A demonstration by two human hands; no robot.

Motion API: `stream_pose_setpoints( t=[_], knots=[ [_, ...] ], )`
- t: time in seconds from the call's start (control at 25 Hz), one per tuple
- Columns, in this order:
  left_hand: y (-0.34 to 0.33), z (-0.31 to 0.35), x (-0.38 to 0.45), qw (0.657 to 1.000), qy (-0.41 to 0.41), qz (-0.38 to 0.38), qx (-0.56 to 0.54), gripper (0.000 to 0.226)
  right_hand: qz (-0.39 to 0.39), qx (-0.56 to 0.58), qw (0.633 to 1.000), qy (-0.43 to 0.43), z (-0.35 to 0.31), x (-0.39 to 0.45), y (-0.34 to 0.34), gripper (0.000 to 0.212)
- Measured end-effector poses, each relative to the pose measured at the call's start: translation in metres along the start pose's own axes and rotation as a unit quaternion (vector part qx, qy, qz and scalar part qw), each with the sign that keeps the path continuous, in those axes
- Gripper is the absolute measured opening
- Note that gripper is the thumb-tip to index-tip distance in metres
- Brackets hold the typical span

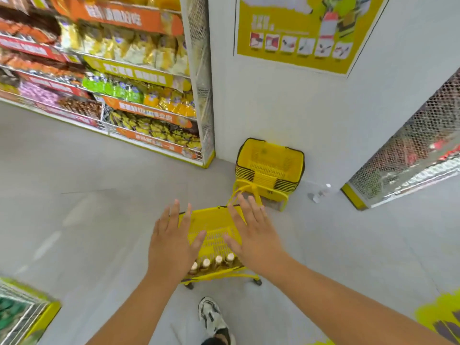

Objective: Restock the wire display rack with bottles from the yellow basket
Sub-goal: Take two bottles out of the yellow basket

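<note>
Yellow basket [211, 227] stands on wheels on the floor, directly before the person. Bottles [212, 262] stand upright in a row along the basket's near edge, caps up, four caps visible. Left hand [171, 242] and right hand [256, 237] hover above the basket, fingers spread, holding nothing. The bottles lie below and between the two wrists, about equally near either hand. Judgement: next move is a downward reach. Wire display rack [201, 78] stands well beyond the basket, to its left.

My yellow basket [214, 227] stands on its wheels on the floor just ahead of my foot. Four brown bottles [212, 263] with pale caps stand upright in a row along its near wall.
</note>
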State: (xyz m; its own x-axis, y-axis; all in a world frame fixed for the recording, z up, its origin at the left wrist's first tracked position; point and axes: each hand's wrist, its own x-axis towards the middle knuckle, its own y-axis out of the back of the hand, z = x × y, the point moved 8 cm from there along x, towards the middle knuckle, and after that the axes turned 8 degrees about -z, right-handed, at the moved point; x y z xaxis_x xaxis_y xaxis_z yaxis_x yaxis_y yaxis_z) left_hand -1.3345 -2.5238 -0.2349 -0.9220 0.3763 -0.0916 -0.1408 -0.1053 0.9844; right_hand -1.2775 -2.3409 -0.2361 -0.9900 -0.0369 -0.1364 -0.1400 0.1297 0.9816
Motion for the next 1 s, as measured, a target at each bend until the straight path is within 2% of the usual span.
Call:
stream_pose_setpoints(
  t=[0.28, 0.44, 0.52, 0.68, 0.84, 1.0],
  knots=[
    [-0.152, -0.069, 0.061, 0.989, 0.033, -0.107, -0.099, 0.076, -0.134, 0.036, 0.99, 0.011, -0.004, 0.11, -0.124, 0.075],
    [-0.258, -0.107, 0.087, 0.974, 0.104, -0.113, -0.163, 0.079, -0.179, 0.088, 0.979, 0.046, -0.012, 0.173, -0.227, 0.076],
    [-0.308, -0.125, 0.091, 0.962, 0.155, -0.131, -0.182, 0.081, -0.246, 0.115, 0.96, 0.059, -0.014, 0.19, -0.287, 0.081],
    [-0.375, -0.15, 0.095, 0.947, 0.216, -0.137, -0.193, 0.085, -0.291, 0.123, 0.946, 0.072, -0.017, 0.219, -0.379, 0.09],
    [-0.431, -0.161, 0.094, 0.919, 0.265, -0.171, -0.235, 0.083, -0.33, 0.14, 0.93, 0.085, -0.026, 0.224, -0.446, 0.077],
    [-0.466, -0.169, 0.087, 0.891, 0.303, -0.184, -0.284, 0.073, -0.36, 0.151, 0.914, 0.111, -0.04, 0.217, -0.495, 0.077]
  ],
)
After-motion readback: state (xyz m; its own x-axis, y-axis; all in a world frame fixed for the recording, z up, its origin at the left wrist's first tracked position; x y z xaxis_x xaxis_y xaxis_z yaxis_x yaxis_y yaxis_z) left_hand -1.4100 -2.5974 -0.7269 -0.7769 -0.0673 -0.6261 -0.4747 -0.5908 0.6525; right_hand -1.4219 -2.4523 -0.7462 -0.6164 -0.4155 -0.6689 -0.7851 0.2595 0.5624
